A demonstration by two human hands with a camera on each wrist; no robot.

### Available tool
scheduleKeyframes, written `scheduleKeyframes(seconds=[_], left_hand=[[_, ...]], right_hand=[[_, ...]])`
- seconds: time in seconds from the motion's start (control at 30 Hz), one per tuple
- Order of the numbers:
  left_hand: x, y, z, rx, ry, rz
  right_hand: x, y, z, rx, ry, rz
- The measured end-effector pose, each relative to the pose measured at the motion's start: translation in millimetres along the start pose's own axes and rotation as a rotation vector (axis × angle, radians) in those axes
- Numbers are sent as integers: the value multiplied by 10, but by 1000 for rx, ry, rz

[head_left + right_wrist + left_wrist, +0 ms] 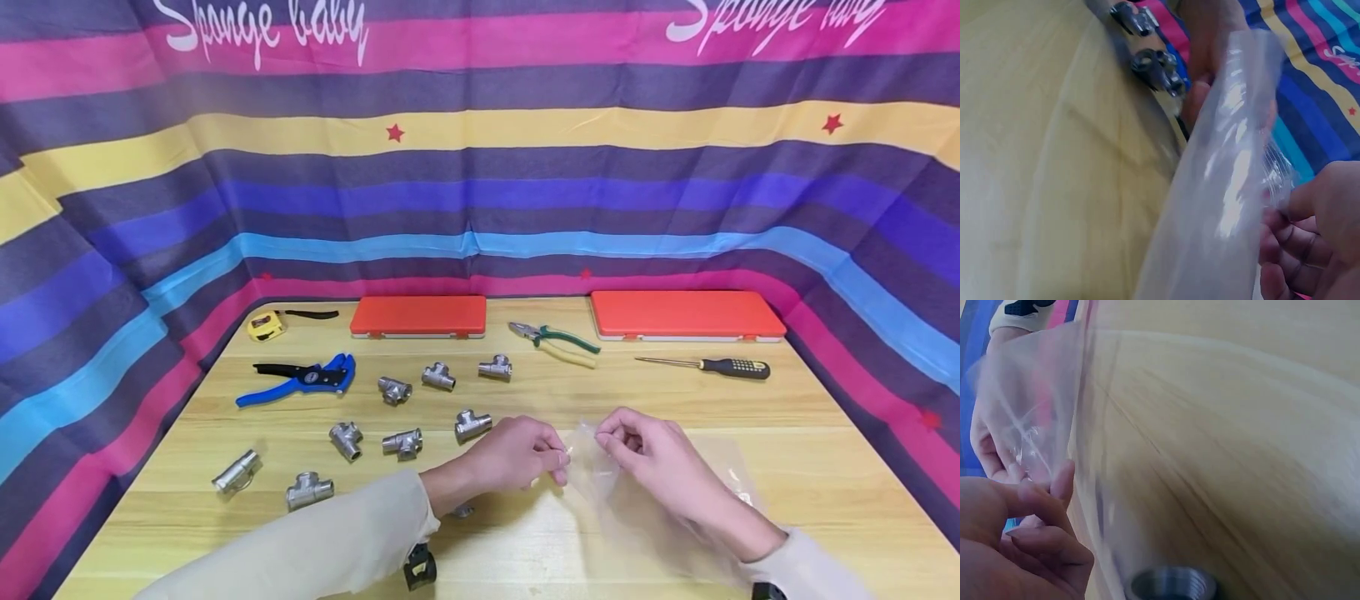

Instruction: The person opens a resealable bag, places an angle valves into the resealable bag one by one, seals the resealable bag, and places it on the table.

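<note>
Your left hand (517, 454) and right hand (648, 454) each pinch the mouth of the clear bag (660, 500) near the table's (787, 417) front edge. Judged empty; fittings (405, 442) remain unbagged.

A light wooden table (810, 433) with a visible plank grain fills the lower part of the head view. A striped cloth backdrop (480, 183) rises behind it and wraps around both sides, in bands of purple, magenta, yellow, dark blue and light blue. Small red stars dot the yellow band, and white script lettering runs along the top edge. The light is even and soft, leaving only faint shadows on the wood.
</note>
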State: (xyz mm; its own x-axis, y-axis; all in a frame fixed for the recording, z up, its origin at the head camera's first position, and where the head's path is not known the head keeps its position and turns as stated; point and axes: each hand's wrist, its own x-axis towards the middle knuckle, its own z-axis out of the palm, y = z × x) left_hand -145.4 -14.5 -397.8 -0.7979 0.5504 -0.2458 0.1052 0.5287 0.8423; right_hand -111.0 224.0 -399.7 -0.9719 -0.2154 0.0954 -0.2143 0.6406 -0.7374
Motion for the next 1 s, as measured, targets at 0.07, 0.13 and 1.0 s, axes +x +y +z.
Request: scheduleKeyframes(seconds=[0.07, 0.13, 1.0], left_hand=[[-9, -16, -34, 24, 26, -15], [-11, -25, -64, 56, 46, -16], [52, 27, 34, -300, -79, -64]], right_hand=[[-3, 12, -56, -29, 7, 7], [-7, 26, -97, -70, 19, 4], [-132, -27, 29, 93, -330, 60]])
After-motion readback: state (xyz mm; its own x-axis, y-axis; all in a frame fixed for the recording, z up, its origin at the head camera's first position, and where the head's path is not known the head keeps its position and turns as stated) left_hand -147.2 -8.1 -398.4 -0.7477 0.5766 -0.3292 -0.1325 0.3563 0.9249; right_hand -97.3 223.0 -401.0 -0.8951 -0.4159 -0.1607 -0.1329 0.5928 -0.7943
